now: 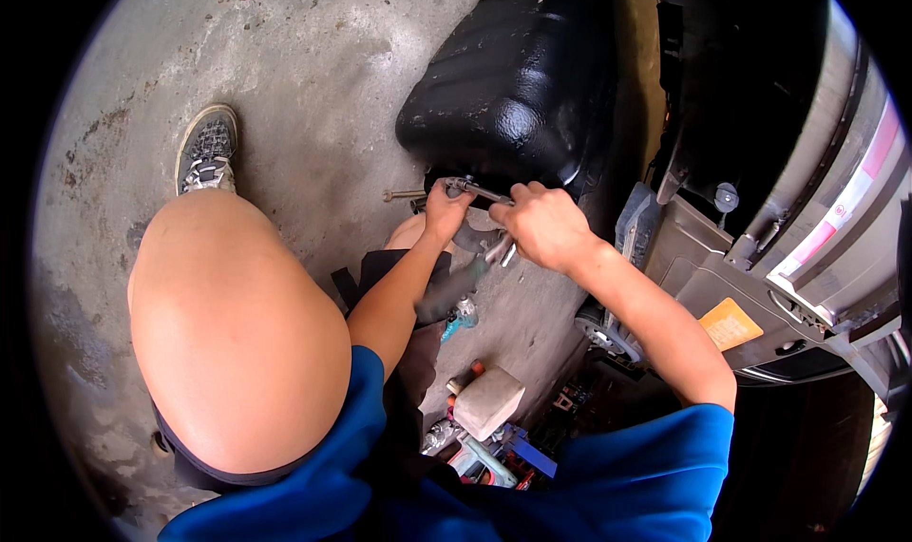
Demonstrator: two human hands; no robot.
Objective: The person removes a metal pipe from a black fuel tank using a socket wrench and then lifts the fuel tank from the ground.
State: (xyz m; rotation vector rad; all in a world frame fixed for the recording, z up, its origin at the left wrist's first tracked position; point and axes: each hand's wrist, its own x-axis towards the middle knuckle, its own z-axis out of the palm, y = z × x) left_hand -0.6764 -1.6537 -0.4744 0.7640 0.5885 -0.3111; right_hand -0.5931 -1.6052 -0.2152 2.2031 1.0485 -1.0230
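Observation:
A metal ratchet wrench (484, 191) lies across both hands, below the rounded end of a large glossy black tank-like part (513, 95). My left hand (446, 209) has its fingers closed around the wrench's head end. The fingers of my right hand (546, 224) are wrapped round the other end, its handle. Whatever the head sits on is hidden in shadow and behind my left fingers. A brass-coloured rod-like tool (404, 195) lies on the floor just left of my left hand. Under my right hand shows a silvery metal piece (505, 251), partly covered.
On the right stands a vehicle's grey body panel (679, 257) with a yellow label (730, 324). Nearer me are a pale block-shaped box (488, 402), a blue object (532, 455) and several tools. My bent knee (237, 333) fills the left, above the concrete floor (304, 95).

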